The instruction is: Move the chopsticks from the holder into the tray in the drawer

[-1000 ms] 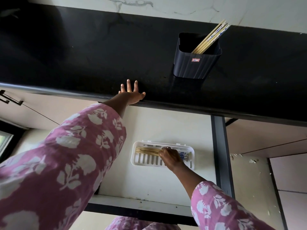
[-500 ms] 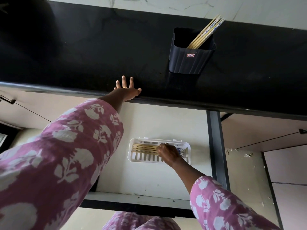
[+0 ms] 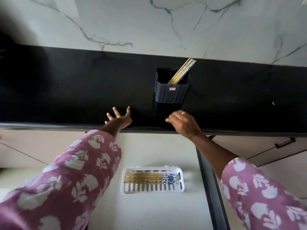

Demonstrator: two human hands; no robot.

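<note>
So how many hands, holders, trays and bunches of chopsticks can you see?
Hands: 2, left hand and right hand
Black holder: 1
White tray: 1
Chopstick bunches: 2, holder bunch and tray bunch
Total: 6

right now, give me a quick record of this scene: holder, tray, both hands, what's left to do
holder: dark, ribbed, upright on the black counter
chopsticks in holder: one bundle, leaning toward the back right corner
tray: white, slotted, in the open drawer
chopsticks in tray: several, flat, side by side in the far half, blue-patterned ends to the right
left hand: fingers spread, at the counter's front edge, holds nothing
right hand: empty, fingers loosely curled, just in front of the holder
left to do: the holder's bundle is not yet in the tray
</note>
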